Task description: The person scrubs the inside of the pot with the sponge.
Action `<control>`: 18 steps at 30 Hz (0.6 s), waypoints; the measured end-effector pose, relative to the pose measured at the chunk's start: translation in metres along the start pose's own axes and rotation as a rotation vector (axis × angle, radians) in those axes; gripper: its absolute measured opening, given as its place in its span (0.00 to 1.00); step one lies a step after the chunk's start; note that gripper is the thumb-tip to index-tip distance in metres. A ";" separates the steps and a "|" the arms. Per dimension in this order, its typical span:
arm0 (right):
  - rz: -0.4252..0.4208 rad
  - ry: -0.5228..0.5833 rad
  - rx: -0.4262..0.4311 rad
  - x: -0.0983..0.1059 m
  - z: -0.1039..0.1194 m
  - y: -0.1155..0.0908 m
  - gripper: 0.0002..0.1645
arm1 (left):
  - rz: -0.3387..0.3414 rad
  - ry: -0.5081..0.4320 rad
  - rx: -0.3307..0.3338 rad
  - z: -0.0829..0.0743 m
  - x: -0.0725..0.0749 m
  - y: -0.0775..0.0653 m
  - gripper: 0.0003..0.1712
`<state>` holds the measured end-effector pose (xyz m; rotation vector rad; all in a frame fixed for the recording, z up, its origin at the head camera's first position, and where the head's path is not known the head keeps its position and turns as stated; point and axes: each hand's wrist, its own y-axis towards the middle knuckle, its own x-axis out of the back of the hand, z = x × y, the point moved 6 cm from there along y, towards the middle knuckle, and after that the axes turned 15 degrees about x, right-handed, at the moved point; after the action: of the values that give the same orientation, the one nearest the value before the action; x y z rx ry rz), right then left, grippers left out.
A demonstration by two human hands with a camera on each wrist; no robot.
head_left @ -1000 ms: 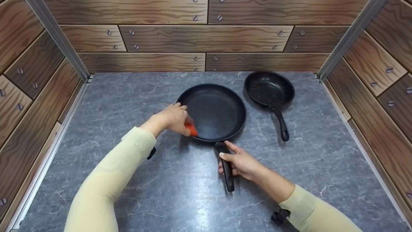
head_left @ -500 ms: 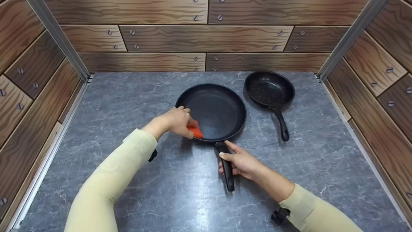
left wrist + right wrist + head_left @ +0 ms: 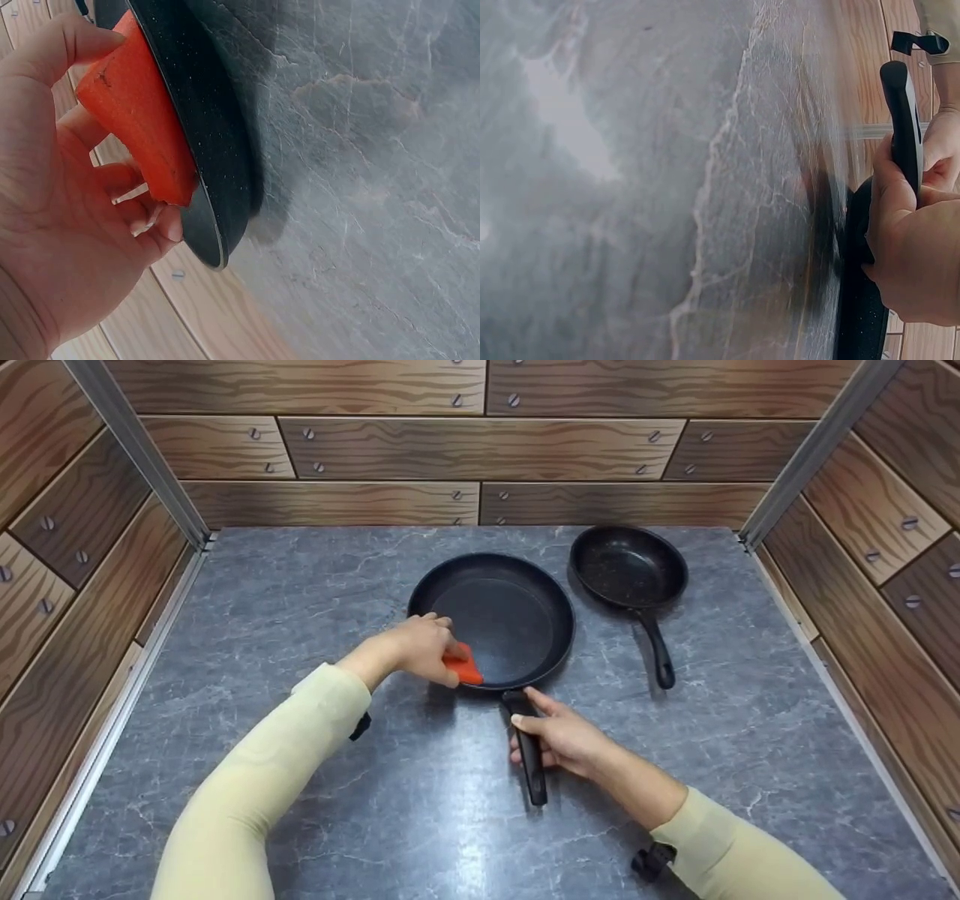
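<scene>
A large black frying pan (image 3: 502, 622) sits mid-table, its handle (image 3: 533, 769) pointing toward me. My right hand (image 3: 566, 739) grips that handle near the pan body, thumb on top and fingers underneath. In my left hand (image 3: 427, 649) is a red-orange sponge (image 3: 465, 665), pinched between thumb and fingers at the near-left inner wall of the pan. The left wrist view shows the sponge (image 3: 139, 105) against the pan's rim, the thumb on one end of it. In the right wrist view the handle (image 3: 904, 112) rises out of my fist.
A smaller black frying pan (image 3: 628, 566) stands at the back right, its handle (image 3: 655, 649) angled toward me. Grey marbled tabletop (image 3: 300, 577) surrounds both pans. Wood-patterned walls (image 3: 480, 448) with metal corner posts (image 3: 142, 457) enclose the back and sides.
My left hand has slid the sponge along the pan's near-left wall, rightward and toward me. The right hand keeps its grip on the handle, and the small pan is unmoved.
</scene>
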<state>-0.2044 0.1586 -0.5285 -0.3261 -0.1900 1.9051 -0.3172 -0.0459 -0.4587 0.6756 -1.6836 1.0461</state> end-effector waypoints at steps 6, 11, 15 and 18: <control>0.009 0.000 -0.005 0.000 0.000 0.000 0.50 | 0.024 -0.021 0.012 -0.003 -0.001 -0.001 0.30; 0.006 0.000 -0.010 0.000 0.000 0.000 0.50 | 0.052 -0.037 0.005 -0.005 -0.003 0.001 0.32; 0.010 0.002 -0.012 0.000 0.000 0.000 0.50 | 0.041 -0.039 -0.017 -0.008 -0.004 0.002 0.32; 0.015 0.004 -0.009 -0.001 0.001 0.000 0.51 | 0.020 -0.050 -0.042 -0.010 -0.004 0.003 0.31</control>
<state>-0.2041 0.1582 -0.5271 -0.3384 -0.1943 1.9190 -0.3133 -0.0358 -0.4623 0.6636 -1.7536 1.0119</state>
